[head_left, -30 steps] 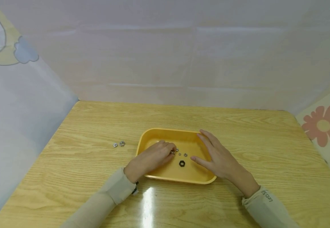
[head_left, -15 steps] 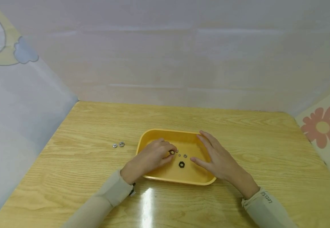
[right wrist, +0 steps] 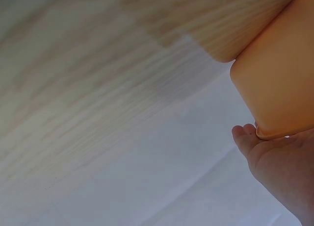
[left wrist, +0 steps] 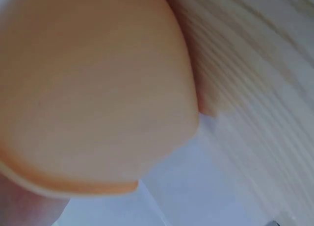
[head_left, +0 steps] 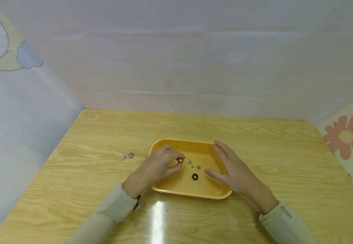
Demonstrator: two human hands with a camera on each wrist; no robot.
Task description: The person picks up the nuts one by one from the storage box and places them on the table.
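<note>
Between thumb and fingertips, my left hand (head_left: 156,167) pinches a dark hex nut (head_left: 180,158) over the left half of a yellow tray (head_left: 176,186). A larger black hex nut (head_left: 193,177) lies on the tray floor. Small silver nuts (head_left: 198,167) lie behind it. My right hand (head_left: 234,171) rests at the tray's right end, fingers spread along the rim and thumb over the inside, holding no nut. In the left wrist view the tray's outer wall (left wrist: 108,88) hides most of the hand. The right wrist view shows fingers (right wrist: 240,135) at the tray's corner.
Two silver nuts, one smaller (head_left: 123,156) and one larger (head_left: 131,155), lie on the wooden table (head_left: 88,162) left of the tray. A pale wall covering (head_left: 164,67) rises behind the table, and printed side panels (head_left: 347,135) flank it.
My left hand has drawn back to the left and lifted the dark nut away from the small silver nuts. My right hand and the tray have stayed nearly still.
</note>
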